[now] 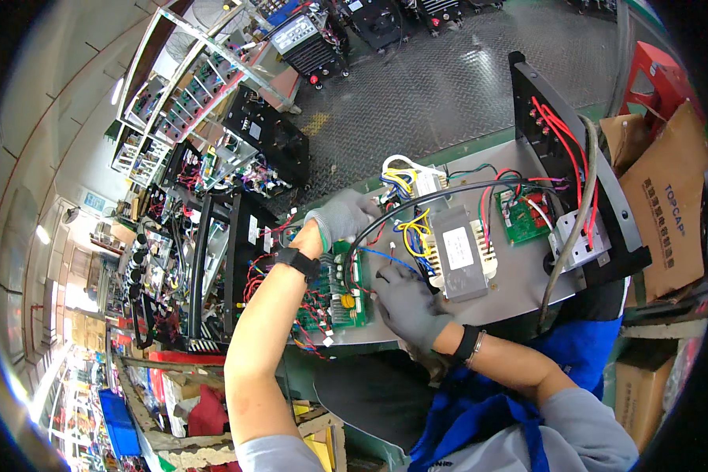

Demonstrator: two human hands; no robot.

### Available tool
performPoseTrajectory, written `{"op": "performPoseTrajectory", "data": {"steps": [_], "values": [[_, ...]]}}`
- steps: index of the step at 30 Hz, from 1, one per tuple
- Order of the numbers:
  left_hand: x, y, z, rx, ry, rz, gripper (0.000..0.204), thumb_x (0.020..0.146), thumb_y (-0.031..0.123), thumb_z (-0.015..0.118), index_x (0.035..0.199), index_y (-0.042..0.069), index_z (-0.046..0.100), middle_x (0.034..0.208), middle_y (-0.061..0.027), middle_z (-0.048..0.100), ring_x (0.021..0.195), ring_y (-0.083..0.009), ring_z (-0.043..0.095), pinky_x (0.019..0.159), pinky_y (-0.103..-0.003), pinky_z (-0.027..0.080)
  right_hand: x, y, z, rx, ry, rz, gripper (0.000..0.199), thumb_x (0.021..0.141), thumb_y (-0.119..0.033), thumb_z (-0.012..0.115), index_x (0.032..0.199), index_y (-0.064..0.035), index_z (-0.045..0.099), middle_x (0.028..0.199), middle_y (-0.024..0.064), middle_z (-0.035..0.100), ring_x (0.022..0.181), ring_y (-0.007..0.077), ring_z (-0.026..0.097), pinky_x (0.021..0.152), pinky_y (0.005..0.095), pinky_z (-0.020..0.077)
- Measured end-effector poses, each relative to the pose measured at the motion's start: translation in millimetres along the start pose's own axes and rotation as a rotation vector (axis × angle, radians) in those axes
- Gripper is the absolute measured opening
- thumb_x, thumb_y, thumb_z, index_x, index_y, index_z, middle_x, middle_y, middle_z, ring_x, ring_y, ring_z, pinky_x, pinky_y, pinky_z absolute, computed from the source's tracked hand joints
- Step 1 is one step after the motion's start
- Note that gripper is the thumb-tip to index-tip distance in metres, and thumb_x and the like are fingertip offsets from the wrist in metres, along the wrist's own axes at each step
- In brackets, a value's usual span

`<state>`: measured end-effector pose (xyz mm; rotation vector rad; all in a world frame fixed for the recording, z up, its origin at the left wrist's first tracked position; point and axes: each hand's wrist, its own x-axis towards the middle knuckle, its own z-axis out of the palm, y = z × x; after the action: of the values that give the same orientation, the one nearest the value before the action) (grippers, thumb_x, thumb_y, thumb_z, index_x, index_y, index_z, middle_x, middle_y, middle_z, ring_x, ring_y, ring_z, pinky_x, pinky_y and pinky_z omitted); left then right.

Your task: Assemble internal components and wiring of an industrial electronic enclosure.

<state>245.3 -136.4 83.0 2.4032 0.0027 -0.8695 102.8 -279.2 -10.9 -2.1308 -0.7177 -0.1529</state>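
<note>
My left hand, in a grey glove, is over the far edge of a green circuit board, close to a thick black cable. Its fingers are smeared by motion, and their grip does not show. Also gloved in grey, my right hand is between that board and a grey transformer with a white label. The right fingers are curled in near thin red and blue wires; whatever they pinch is hidden. Yellow wires run beside the transformer. All these sit on a metal base plate.
A black upright panel with red cables stands at the right end of the plate, beside a smaller green board. Another black panel rises at the left end. Cardboard leans at far right. More machines stand on the floor beyond.
</note>
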Motion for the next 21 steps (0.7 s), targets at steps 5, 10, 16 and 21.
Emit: {"op": "performPoseTrajectory", "data": {"steps": [5,10,16,21], "values": [[7,4,1,0.002,-0.293,0.016,0.038,0.077,0.011,0.063,0.112,0.005,0.053,0.07,-0.0059,0.062,0.044,-0.0098,0.054,0.035,-0.021,0.039,8,-3,5,-0.026,0.02,0.035,0.015,0.076,-0.01,0.06,0.089,-0.0054,0.057,0.103,0.0133,0.053,0.092,0.0321,0.057,0.07,0.0428,0.0504],[6,0,15,-0.098,-0.236,0.054,0.063,0.077,0.008,0.065,0.133,0.01,0.037,0.069,-0.0057,0.061,0.038,-0.0075,0.048,0.031,-0.019,0.034,11,-3,5,-0.013,-0.016,0.07,0.02,0.075,-0.01,0.062,0.093,-0.0047,0.057,0.107,0.0152,0.053,0.086,0.0334,0.059,0.068,0.0432,0.0511],[27,-30,8,-0.245,0.331,0.034,0.029,0.087,0.011,0.061,0.114,0.001,0.056,0.074,-0.0067,0.064,0.046,-0.0084,0.054,0.038,-0.017,0.04,5,-21,-25,0.04,-0.026,0.015,0.034,0.08,-0.016,0.061,0.111,-0.0042,0.051,0.115,0.0166,0.051,0.084,0.0335,0.06,0.07,0.0434,0.0499],[12,-11,3,-0.607,0.515,0.036,0.028,0.09,0.008,0.059,0.115,-0.003,0.056,0.089,-0.0095,0.067,0.066,-0.0134,0.065,0.053,-0.022,0.051,-44,-28,-58,0.136,-0.117,-0.17,0.035,0.083,-0.02,0.061,0.11,-0.0016,0.048,0.11,0.0169,0.05,0.089,0.0325,0.058,0.07,0.0424,0.0494]]}}
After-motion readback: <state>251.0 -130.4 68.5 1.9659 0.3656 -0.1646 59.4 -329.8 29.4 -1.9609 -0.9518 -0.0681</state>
